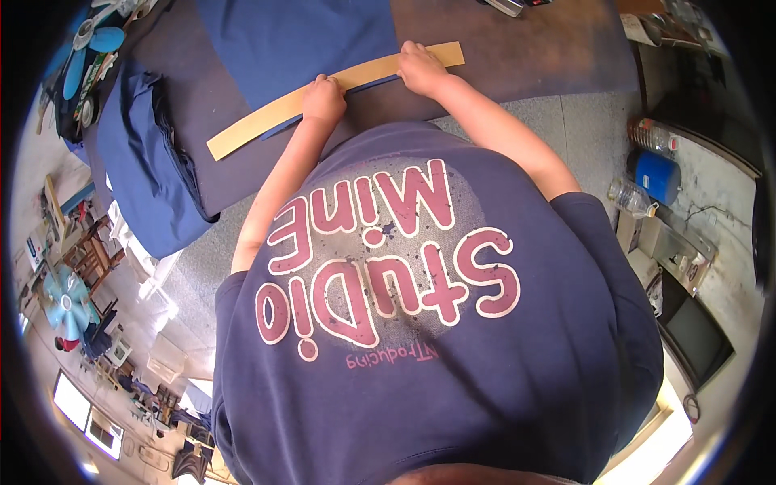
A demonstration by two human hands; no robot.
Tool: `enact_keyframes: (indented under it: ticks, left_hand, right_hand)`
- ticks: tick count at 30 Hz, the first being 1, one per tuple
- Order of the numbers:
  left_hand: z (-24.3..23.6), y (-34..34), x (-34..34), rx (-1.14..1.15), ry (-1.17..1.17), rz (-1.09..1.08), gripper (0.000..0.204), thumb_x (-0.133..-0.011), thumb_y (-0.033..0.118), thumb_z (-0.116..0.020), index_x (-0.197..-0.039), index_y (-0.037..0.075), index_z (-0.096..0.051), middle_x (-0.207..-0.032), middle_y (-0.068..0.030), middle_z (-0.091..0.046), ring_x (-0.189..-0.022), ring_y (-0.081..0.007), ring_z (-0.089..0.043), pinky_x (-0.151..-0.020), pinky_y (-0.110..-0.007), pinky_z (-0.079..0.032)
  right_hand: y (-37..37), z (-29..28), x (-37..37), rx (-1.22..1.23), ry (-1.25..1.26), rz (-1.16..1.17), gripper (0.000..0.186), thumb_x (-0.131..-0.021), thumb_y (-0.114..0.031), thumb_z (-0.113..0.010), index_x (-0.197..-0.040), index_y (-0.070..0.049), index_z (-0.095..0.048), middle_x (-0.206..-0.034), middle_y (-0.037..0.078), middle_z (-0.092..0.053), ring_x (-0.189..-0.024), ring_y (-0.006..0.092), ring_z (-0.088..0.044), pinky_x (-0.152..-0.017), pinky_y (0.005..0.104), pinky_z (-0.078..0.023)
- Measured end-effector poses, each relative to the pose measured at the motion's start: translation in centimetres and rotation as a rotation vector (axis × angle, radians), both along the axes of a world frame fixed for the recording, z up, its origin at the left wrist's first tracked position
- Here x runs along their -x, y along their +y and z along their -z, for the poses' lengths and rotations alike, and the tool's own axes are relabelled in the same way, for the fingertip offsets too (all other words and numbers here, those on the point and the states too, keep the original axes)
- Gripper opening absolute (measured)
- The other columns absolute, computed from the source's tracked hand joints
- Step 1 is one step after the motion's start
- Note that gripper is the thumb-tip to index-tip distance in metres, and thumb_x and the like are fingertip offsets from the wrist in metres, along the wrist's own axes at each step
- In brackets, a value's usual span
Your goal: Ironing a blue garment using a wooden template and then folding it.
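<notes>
A long, flat tan strip (259, 125), which looks like stiff card, lies across the lower edge of a piece of blue cloth (299, 40) on the brown table (517, 48). My left hand (324, 99) grips the strip near its middle, fingers curled over it. Farther right, my right hand (422, 69) holds the strip near its right end, with fingers bent and pressed together. A narrow margin of blue cloth shows along the strip's near side, between and beside my hands. My fingertips are partly hidden.
More blue cloth (145, 162) hangs over the table's left edge. A blue-bladed fan (90, 39) stands at the far left corner, and another fan (66, 303) is on the left. Beyond the right side are a blue container (656, 176) and a clear plastic bottle (630, 198).
</notes>
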State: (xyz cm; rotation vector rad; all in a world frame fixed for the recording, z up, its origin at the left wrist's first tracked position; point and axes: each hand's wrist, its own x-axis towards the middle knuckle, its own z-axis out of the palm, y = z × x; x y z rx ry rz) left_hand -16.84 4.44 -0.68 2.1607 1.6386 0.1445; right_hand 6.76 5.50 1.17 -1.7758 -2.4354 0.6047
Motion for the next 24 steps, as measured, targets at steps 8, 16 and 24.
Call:
enact_keyframes:
  ticks: [8, 16, 24]
  left_hand:
    - [0.3, -0.1, 0.0, 0.001, 0.019, 0.006, 0.013, -0.081, 0.011, -0.058, -0.084, -0.001, -0.063, -0.096, -0.0192, -0.061, -0.092, -0.0363, -0.06, -0.081, -0.045, -0.049]
    - [-0.8, -0.2, 0.6, -0.012, -0.044, 0.084, 0.03, -0.083, 0.004, -0.056, -0.114, 0.004, -0.057, -0.098, -0.0191, -0.058, -0.091, -0.0379, -0.059, -0.08, -0.046, -0.049]
    - [-4.0, 2.8, 0.5, -0.023, 0.394, 0.898, 0.086, -0.085, -0.002, -0.045, -0.149, 0.044, -0.01, -0.116, -0.014, -0.051, -0.102, -0.0311, -0.061, -0.08, -0.038, -0.054]
  right_hand:
    - [0.5, 0.3, 0.5, 0.065, -0.072, -0.023, 0.02, -0.074, 0.002, -0.055, -0.091, 0.004, -0.065, -0.112, 0.017, -0.051, -0.107, 0.0341, -0.05, -0.093, 0.0419, -0.045]
    - [0.3, 0.0, 0.5, 0.045, -0.091, -0.017, 0.02, -0.074, 0.001, -0.056, -0.092, 0.003, -0.066, -0.112, 0.016, -0.051, -0.107, 0.0327, -0.051, -0.092, 0.0404, -0.046]
    - [0.7, 0.0, 0.4, 0.073, -0.087, -0.04, 0.023, -0.075, 0.0, -0.056, -0.096, 0.002, -0.066, -0.113, 0.016, -0.051, -0.109, 0.0329, -0.05, -0.094, 0.0405, -0.044]
